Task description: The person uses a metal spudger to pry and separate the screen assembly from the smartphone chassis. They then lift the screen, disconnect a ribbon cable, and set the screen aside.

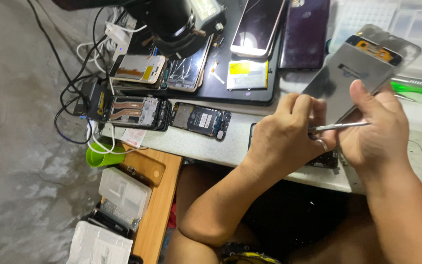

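Person seated at the front edge of a pale workbench [206,146], head bent over both hands.

Right hand [377,129]: fingers closed around a grey phone panel [352,78], thumb pressed on its face. Panel is tilted, lifted off the bench, its top end toward the back right corner.

Left hand [284,134]: curled shut, pinching slim metal tweezers [340,126]. Tweezers lie level, pointing right, crossing the right thumb just under the panel's lower edge. Ring on 1 finger of this hand.

Under the hands, a dark phone frame [326,160] sits flat by the front edge, mostly hidden.

Left part of the bench: 2 opened phone bodies [164,115] side by side, boards showing. Behind them a black mat [240,93] with a yellow-labelled battery [246,74] and more phones. Cables [74,98] hang off the left edge, above a green cup [101,155].

Lower left: a wooden side table [159,195] carrying a clear plastic parts box [123,193].

Green-handled tool [418,89] near the right edge.
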`<state>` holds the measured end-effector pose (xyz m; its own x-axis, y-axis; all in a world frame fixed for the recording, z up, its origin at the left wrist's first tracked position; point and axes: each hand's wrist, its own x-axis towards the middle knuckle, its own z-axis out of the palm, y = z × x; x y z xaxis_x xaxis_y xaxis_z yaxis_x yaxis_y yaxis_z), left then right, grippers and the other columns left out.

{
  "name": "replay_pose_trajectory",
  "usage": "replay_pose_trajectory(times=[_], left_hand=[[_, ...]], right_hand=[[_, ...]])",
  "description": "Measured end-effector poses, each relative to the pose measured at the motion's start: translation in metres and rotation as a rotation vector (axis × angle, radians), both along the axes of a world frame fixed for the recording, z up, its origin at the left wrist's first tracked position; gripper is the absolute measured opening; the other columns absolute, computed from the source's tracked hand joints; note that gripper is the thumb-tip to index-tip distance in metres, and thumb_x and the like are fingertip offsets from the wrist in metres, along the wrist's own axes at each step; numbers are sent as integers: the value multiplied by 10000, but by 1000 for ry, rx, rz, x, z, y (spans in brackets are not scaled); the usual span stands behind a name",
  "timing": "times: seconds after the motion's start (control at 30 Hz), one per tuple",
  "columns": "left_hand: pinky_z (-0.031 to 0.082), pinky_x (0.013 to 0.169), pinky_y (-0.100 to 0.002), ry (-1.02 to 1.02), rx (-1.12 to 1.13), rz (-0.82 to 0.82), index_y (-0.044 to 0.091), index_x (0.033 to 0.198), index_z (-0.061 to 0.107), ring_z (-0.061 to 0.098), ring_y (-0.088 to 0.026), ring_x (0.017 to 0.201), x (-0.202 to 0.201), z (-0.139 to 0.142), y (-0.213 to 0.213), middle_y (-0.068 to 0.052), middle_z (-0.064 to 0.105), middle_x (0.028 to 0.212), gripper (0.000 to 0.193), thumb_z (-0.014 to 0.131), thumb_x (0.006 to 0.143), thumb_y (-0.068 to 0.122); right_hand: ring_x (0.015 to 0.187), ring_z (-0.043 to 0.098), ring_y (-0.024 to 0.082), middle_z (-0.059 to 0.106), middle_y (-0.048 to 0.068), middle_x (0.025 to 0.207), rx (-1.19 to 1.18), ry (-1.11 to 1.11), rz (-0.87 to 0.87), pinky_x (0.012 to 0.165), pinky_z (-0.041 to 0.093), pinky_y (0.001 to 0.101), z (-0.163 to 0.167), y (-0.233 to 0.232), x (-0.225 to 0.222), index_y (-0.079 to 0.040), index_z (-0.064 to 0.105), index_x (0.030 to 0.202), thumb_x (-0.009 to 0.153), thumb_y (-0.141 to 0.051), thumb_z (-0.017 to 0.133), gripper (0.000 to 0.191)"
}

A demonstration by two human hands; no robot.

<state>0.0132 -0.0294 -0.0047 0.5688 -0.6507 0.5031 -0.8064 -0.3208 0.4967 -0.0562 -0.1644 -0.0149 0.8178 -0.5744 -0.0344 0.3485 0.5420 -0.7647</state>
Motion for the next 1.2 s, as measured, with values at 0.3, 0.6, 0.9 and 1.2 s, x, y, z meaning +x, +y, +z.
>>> replay_pose_trajectory(times=[0.3,0.6,0.9,1.2], left_hand=[[603,592,-418,-60,72,87,-3,937,577,728,-336,684,76,7,-37,-196,670,834,473,833,744,345],[597,654,-485,-93,102,262,-11,830,621,741,-401,714,108,8,-102,-224,722,734,366,789,668,270],[602,672,-457,8,282,243,11,848,645,765,-350,760,105,-2,-108,-181,746,766,333,802,743,284],[594,603,-367,7,249,140,3,979,632,729,-260,716,98,26,-63,-171,674,848,529,811,846,483]], right_hand=[[1387,570,348,435,196,1512,94,-137,86,1183,520,447,5,-3,-3,-74,152,1654,1100,-241,555,706],[840,561,192,562,86,912,-176,-101,-241,885,517,416,-25,-20,-14,-40,522,1222,1182,-212,569,183],[490,302,117,315,13,531,-9,-182,-238,543,285,278,-37,-39,-29,-151,369,715,1178,-218,548,500],[596,429,131,433,20,645,-120,110,-334,598,373,300,-47,-65,-25,-131,465,794,1138,-227,592,379]])
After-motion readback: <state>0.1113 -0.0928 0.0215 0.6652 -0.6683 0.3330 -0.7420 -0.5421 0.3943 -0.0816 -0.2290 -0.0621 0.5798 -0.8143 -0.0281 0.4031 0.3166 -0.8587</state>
